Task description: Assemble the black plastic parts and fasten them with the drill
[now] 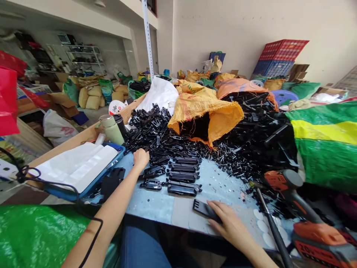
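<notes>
My left hand point(141, 158) reaches forward to the near edge of a big heap of black plastic parts point(152, 128), its fingers curled down among them; what it grips is hidden. My right hand point(226, 220) lies near the table's front edge and holds a flat black plastic piece point(204, 209) against the light blue tabletop point(156, 203). Between the hands, several long black parts point(182, 175) lie in neat rows.
An open yellow woven sack point(205, 111) spills parts at the centre. An orange power drill point(290, 190) lies at right beside a green-and-yellow bag point(326, 141). A blue tray with white bags point(76, 167), two flasks point(111, 128) and a green bag point(33, 234) sit at left.
</notes>
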Action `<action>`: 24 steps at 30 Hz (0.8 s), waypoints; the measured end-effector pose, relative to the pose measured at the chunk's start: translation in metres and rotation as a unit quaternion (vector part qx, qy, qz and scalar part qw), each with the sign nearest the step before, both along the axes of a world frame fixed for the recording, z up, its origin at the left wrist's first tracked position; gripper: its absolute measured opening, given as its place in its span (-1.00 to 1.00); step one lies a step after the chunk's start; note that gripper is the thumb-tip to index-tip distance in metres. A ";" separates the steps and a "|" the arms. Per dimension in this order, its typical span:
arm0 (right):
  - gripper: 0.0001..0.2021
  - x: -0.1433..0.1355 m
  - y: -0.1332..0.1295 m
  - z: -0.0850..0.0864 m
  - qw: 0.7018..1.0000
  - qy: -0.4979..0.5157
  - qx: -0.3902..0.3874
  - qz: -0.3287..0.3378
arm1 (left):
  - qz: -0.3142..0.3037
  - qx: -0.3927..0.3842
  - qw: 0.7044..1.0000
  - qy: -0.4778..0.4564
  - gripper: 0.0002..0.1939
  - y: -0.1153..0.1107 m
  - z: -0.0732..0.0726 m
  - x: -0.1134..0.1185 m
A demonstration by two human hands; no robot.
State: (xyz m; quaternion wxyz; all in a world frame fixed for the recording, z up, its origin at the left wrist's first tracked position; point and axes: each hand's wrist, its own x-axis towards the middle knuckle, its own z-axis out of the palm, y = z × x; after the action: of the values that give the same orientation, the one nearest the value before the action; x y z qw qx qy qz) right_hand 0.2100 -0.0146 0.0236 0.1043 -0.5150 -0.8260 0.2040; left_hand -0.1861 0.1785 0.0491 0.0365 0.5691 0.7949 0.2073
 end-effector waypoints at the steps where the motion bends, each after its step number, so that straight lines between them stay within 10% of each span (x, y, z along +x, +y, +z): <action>1: -0.52 -0.010 0.003 0.000 1.000 0.009 0.003 0.004 | -0.016 0.014 1.000 0.001 -0.74 -0.012 0.004 0.008; 5: -0.57 -0.041 0.016 0.007 0.982 0.172 -0.070 -0.032 | -0.133 0.026 0.989 -0.051 -0.80 -0.082 0.004 0.068; 8: -0.50 -0.056 0.023 0.013 0.897 0.378 -0.194 -0.125 | -0.276 -0.025 0.905 -0.323 -0.75 -0.139 -0.004 0.125; 12: -0.47 -0.062 0.027 0.016 0.818 0.501 -0.244 -0.142 | -0.279 -0.060 0.829 -0.481 -0.71 -0.180 -0.002 0.172; 19: -0.52 -0.032 0.022 0.031 0.931 0.347 -0.112 -0.007 | -0.312 0.075 0.893 -0.316 -0.66 -0.187 0.017 0.179; 24: -0.53 -0.048 0.006 0.030 0.930 0.365 -0.021 -0.031 | -0.255 0.185 0.891 -0.327 -0.63 -0.195 0.016 0.197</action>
State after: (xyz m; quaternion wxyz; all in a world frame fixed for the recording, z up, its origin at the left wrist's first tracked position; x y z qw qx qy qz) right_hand 0.1620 -0.0088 0.0531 0.3939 -0.4324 -0.7103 0.3916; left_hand 0.0112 -0.0166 0.0647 0.2401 0.6485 0.5127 0.5089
